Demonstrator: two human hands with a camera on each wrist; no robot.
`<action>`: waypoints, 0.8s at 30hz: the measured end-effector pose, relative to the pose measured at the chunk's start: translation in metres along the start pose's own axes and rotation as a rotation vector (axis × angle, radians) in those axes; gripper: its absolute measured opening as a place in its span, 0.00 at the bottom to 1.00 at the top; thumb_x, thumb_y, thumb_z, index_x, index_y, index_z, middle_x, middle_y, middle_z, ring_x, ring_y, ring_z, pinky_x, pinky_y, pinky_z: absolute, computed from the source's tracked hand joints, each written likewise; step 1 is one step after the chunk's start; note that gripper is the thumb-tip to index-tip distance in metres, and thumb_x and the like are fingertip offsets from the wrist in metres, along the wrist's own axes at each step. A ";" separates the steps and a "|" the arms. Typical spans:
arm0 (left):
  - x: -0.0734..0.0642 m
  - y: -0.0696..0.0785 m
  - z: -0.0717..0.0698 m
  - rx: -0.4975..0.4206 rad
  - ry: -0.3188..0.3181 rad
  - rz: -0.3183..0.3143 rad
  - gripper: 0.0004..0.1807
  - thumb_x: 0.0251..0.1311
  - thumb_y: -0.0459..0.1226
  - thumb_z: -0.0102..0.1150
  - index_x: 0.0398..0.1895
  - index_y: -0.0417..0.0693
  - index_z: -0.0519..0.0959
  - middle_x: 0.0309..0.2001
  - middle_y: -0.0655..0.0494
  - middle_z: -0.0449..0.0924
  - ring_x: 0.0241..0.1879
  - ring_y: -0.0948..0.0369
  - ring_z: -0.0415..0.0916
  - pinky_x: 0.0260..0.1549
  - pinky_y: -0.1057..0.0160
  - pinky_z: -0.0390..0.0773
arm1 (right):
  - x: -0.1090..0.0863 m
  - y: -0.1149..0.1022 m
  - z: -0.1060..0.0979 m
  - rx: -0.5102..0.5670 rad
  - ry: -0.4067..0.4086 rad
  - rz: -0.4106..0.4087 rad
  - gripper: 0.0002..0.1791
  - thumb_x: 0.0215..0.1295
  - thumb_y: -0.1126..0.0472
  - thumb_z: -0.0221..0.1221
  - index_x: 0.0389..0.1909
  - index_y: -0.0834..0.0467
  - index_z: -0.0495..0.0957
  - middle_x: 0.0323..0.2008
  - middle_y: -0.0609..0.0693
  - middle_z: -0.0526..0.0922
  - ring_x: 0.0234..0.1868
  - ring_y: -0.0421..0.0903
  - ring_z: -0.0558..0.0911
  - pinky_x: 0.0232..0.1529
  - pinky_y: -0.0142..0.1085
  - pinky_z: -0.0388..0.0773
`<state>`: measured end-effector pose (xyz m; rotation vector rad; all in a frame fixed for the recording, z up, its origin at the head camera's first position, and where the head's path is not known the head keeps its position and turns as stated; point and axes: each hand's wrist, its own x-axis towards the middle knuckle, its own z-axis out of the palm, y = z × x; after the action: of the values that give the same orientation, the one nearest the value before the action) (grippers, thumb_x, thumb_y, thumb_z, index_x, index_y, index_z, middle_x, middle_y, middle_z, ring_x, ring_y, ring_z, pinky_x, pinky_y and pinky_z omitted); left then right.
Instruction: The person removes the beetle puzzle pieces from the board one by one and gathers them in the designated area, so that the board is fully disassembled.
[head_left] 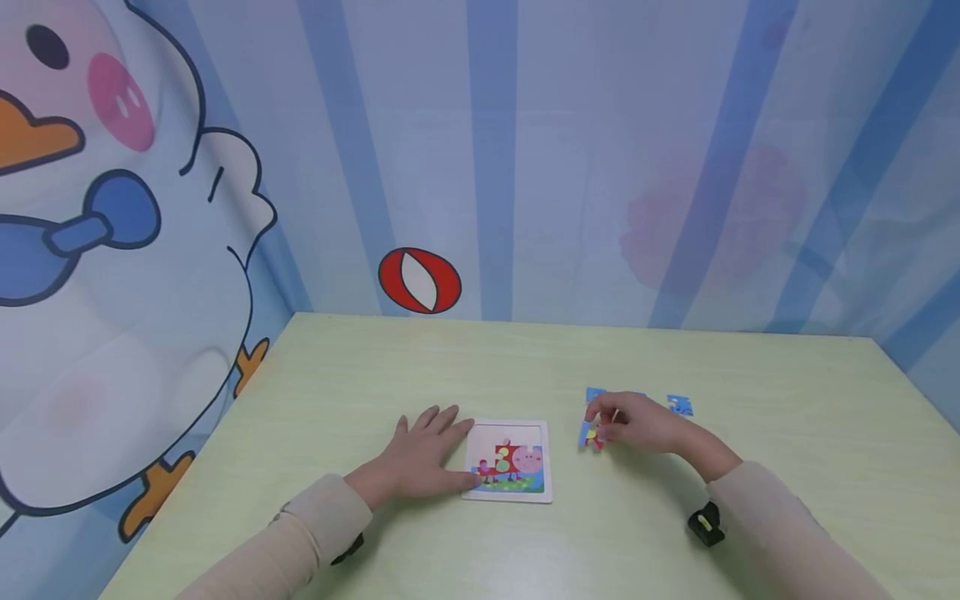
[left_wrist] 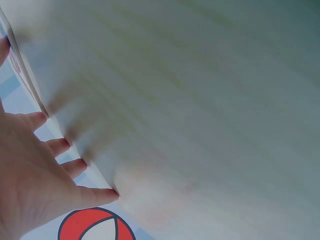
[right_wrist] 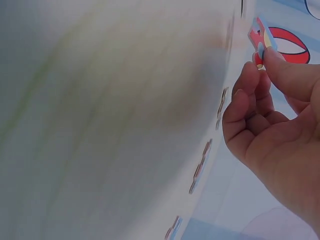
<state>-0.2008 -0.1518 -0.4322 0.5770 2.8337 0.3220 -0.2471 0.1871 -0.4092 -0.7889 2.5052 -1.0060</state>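
Note:
A square jigsaw puzzle in a white frame [head_left: 547, 475] lies on the table. Joined pieces [head_left: 527, 460] fill its lower part with a pink pig figure in red; the upper part shows bare white backing. My left hand [head_left: 420, 460] rests flat beside it with fingers spread, thumb and index at the frame's left edge. To the frame's right, my right hand [head_left: 647, 423] pinches a puzzle piece [head_left: 586, 435] between thumb and fingers. That piece, blue, red and yellow, stands tilted off the table in the right wrist view, where the right hand [right_wrist: 280, 125] partly covers it.
Behind the right hand lie loose blue puzzle pieces, one [head_left: 595, 394] partly hidden by the fingers and another [head_left: 680, 405] farther right. The pale table [head_left: 420, 358] ends at a striped curtain [head_left: 570, 167] with a printed ball [head_left: 420, 281].

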 end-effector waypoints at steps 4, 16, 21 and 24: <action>0.000 0.000 0.000 0.004 -0.002 0.000 0.46 0.55 0.66 0.52 0.74 0.56 0.58 0.76 0.49 0.49 0.74 0.44 0.42 0.64 0.29 0.45 | -0.001 0.005 0.000 -0.028 0.016 0.010 0.07 0.66 0.71 0.55 0.42 0.58 0.77 0.29 0.48 0.71 0.29 0.44 0.70 0.30 0.32 0.69; 0.001 -0.001 0.000 0.002 0.002 0.000 0.47 0.55 0.66 0.52 0.74 0.55 0.58 0.76 0.49 0.50 0.74 0.44 0.43 0.64 0.29 0.45 | 0.001 0.010 0.000 -0.064 0.015 0.035 0.08 0.65 0.72 0.55 0.41 0.59 0.77 0.28 0.48 0.73 0.30 0.44 0.71 0.32 0.34 0.70; 0.001 -0.001 0.001 0.006 -0.005 -0.002 0.47 0.55 0.67 0.52 0.74 0.56 0.58 0.76 0.50 0.49 0.75 0.45 0.42 0.64 0.29 0.44 | 0.002 0.012 0.000 -0.071 0.007 0.040 0.07 0.66 0.71 0.54 0.41 0.59 0.77 0.27 0.47 0.74 0.29 0.43 0.71 0.32 0.34 0.70; 0.001 -0.001 0.002 0.005 -0.003 0.000 0.47 0.55 0.66 0.52 0.74 0.55 0.58 0.76 0.49 0.50 0.74 0.44 0.42 0.64 0.29 0.44 | 0.003 0.012 0.001 -0.076 0.008 0.045 0.07 0.66 0.71 0.55 0.41 0.60 0.77 0.26 0.47 0.74 0.28 0.43 0.71 0.31 0.34 0.69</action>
<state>-0.2020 -0.1521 -0.4345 0.5785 2.8327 0.3137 -0.2533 0.1922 -0.4182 -0.7475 2.5693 -0.9058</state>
